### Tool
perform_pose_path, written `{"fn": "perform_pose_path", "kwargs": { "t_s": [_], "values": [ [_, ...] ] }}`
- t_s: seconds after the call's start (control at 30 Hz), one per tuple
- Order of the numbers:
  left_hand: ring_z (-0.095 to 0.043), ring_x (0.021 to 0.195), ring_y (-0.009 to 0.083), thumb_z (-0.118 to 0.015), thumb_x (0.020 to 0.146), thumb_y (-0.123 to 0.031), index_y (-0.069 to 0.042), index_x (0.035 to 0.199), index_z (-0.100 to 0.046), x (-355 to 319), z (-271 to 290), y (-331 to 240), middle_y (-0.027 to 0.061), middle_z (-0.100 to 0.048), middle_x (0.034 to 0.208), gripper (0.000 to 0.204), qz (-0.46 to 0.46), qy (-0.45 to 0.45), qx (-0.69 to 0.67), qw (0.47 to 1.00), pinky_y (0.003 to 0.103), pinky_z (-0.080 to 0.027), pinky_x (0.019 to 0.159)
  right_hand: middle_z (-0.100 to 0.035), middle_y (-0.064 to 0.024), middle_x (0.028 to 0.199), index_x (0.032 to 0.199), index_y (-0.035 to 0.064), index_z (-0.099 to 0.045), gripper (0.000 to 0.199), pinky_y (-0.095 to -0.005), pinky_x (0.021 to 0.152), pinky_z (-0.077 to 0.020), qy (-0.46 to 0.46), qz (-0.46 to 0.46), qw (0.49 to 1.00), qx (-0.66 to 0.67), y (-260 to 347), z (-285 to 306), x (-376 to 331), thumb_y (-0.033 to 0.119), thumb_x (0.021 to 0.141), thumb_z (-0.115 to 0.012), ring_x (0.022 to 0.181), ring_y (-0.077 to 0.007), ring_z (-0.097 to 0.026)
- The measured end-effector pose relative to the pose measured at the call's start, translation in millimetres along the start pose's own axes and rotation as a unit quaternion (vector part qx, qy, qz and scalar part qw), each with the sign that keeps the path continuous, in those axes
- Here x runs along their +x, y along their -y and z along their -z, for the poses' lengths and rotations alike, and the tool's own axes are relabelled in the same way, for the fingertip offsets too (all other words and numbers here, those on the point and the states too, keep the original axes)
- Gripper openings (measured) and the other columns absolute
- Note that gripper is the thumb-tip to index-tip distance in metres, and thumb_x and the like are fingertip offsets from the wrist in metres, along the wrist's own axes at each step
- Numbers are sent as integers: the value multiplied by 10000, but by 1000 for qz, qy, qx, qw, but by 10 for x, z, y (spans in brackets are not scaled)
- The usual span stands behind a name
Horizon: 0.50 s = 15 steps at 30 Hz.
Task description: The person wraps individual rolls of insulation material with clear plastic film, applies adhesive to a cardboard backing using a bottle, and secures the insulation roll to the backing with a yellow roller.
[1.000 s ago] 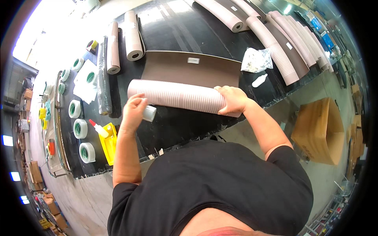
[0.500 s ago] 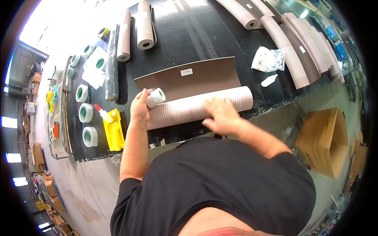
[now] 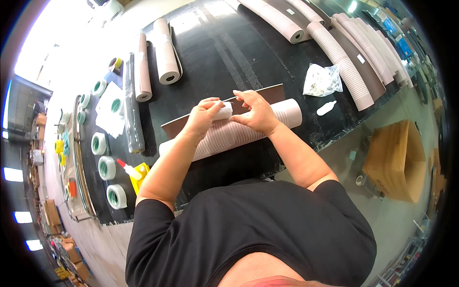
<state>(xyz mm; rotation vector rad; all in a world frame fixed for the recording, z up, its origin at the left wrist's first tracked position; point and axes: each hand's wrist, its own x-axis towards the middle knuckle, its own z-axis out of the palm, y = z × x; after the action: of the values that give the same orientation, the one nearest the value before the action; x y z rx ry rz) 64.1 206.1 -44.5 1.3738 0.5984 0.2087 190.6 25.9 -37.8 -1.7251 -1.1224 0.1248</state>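
My left hand point(image 3: 204, 116) is closed round a small roll of clear tape point(image 3: 223, 111), held above the rolled mat. My right hand point(image 3: 256, 114) is at the tape's right end, fingers raised and apart from the thumb, whose tip is close to the roll's lower edge. Whether it touches a loose tape end is too small to tell. Beneath both hands lies a pinkish-brown ribbed mat point(image 3: 282, 114), mostly rolled up. Its loose brown flap point(image 3: 271, 94) stands up along the far side, partly hidden by my hands.
Several tape rolls point(image 3: 116, 196) line the black table's left side, near a yellow tape dispenser point(image 3: 142, 170) and a red-tipped bottle point(image 3: 129, 171). Further mat rolls point(image 3: 168, 52) lie at the back and right. A plastic bag point(image 3: 322, 80) and white bottle point(image 3: 326, 108) sit right; a cardboard box point(image 3: 389, 160) stands beyond the edge.
My right hand has left the mat's surface and come up to the tape roll. My left hand has carried the tape to the right, over the mat. The view has shifted slightly.
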Motion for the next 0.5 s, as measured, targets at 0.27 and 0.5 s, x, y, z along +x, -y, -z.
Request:
{"fn": "perform_pose_path", "kwargs": {
  "t_s": [0.27, 0.5],
  "values": [
    [-587, 1219, 259, -513, 873, 59, 46, 1315, -554, 364, 72, -112, 168, -535, 1344, 444, 93, 191, -86, 973, 387, -508, 1027, -713, -86, 875, 967, 41, -747, 148, -303, 737, -540, -30, -84, 992, 89, -256, -162, 66, 44, 819, -746, 791, -184, -672],
    [-655, 1126, 260, -531, 862, 88, -37, 1294, -633, 755, 239, 59, 146, -644, 1257, 461, -203, 186, 365, 889, 345, -531, 968, -727, -29, 846, 781, 104, -744, 106, -358, 745, -552, 56, 99, 993, -41, -90, -128, 128, 69, 699, -802, 804, -246, -685]
  ]
}}
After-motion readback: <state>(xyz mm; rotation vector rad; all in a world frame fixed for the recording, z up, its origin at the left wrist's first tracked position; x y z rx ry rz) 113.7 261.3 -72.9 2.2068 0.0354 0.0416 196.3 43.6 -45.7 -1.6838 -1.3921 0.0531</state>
